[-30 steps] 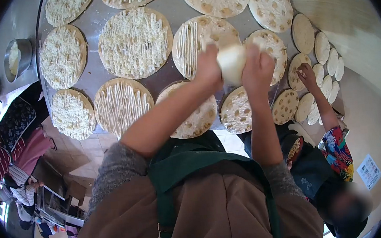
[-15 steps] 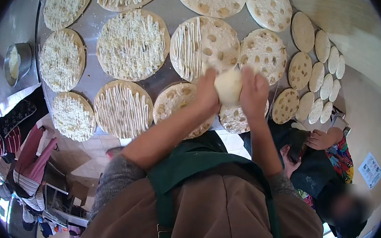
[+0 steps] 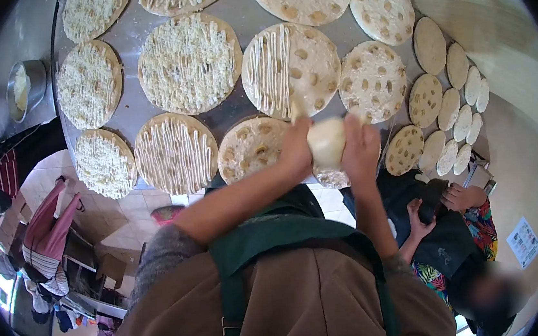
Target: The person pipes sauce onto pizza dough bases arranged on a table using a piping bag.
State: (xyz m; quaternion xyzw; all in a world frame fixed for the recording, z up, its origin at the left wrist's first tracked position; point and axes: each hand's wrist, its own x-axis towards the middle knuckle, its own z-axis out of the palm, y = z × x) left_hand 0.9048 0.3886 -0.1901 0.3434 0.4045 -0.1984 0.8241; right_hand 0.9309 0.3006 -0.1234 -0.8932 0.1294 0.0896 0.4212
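Note:
Both my hands grip a pale, full piping bag (image 3: pixel 327 144) over the near edge of the table. My left hand (image 3: pixel 295 147) is closed around its left, narrow end, and my right hand (image 3: pixel 360 146) is closed against its right side. The tip, blurred, points at the near rim of a round flatbread (image 3: pixel 311 67). White cream lines (image 3: pixel 270 64) cover the left half of that flatbread; its right half shows a pale spread with brownish round pieces. Beneath the bag, another topped round (image 3: pixel 332 178) is mostly hidden.
Several rounds with shredded white topping (image 3: pixel 189 64) lie left on the metal table (image 3: pixel 131 51); plainer ones (image 3: pixel 429 45) lie right. A metal bowl (image 3: pixel 28 89) stands far left. A co-worker (image 3: pixel 444 242) at lower right holds a dark object (image 3: pixel 432 201).
My hands and the piping bag have moved slightly toward my body, the tip reaching the flatbread's near rim. The cream lines extend a little further right. The co-worker's hands have shifted.

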